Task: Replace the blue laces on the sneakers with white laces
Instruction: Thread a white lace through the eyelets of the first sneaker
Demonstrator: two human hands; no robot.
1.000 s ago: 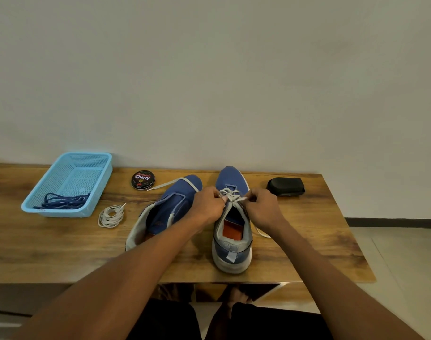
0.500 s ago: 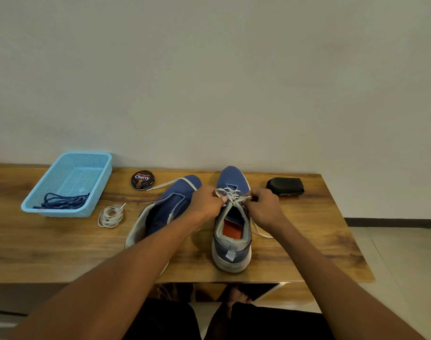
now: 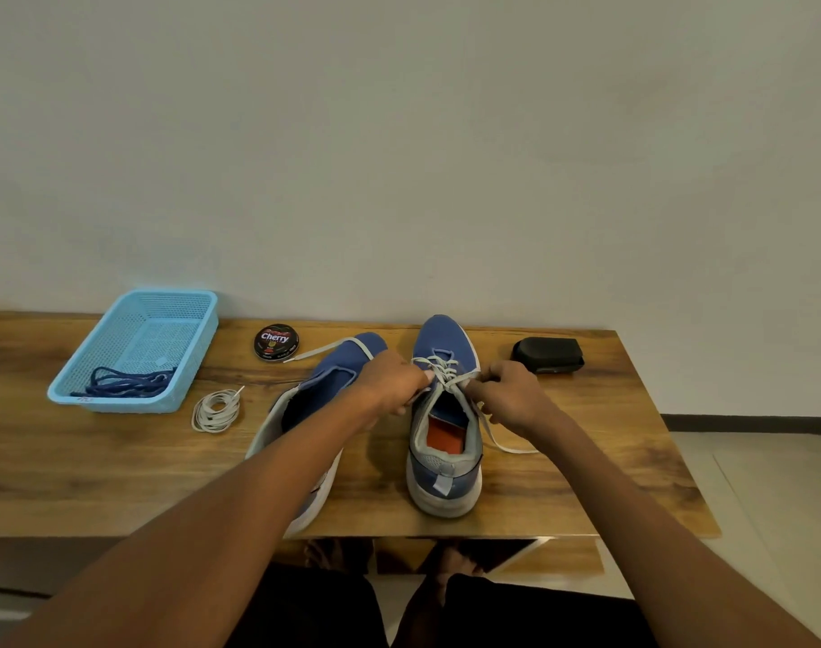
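Note:
Two blue sneakers lie on the wooden table. The right sneaker (image 3: 443, 441) stands upright with its toe pointing away and a white lace (image 3: 441, 371) crossed through its upper eyelets. My left hand (image 3: 392, 383) pinches the lace on the shoe's left side. My right hand (image 3: 511, 395) pinches it on the right side, and a loose end trails over the table beside the shoe. The left sneaker (image 3: 333, 371) lies partly under my left forearm. A coiled white lace (image 3: 216, 410) rests left of it. Blue laces (image 3: 123, 383) sit in the basket.
A light blue plastic basket (image 3: 188, 334) stands at the table's back left. A round Cherry polish tin (image 3: 276, 341) sits behind the left sneaker, a black case (image 3: 546, 354) at the back right. The wall runs right behind the table (image 3: 95, 474).
Both hands stay at the right sneaker's eyelets with only small shifts; the white lace between them looks drawn a little tighter. Nothing else on the table moved.

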